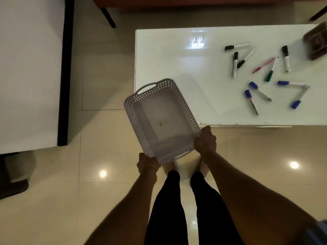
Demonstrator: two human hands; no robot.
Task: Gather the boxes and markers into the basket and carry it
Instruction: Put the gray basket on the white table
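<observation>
I hold a pale grey perforated basket (134,121) in the air, partly over the near left corner of the white table (177,55). Nothing lies inside it. My left hand (147,163) grips its near left corner and my right hand (205,140) grips its near right corner. Several markers lie scattered on the right half of the table: black-capped ones (235,64), a green one (271,69), a pink pen (263,65) and blue-capped ones (251,101). A brown box (316,43) sits at the table's far right edge, cut off by the frame.
A white surface with a black edge (63,76) stands to the left across a strip of tiled floor (102,68). A dark furniture leg (108,15) stands behind it. My legs and bare feet are below the basket.
</observation>
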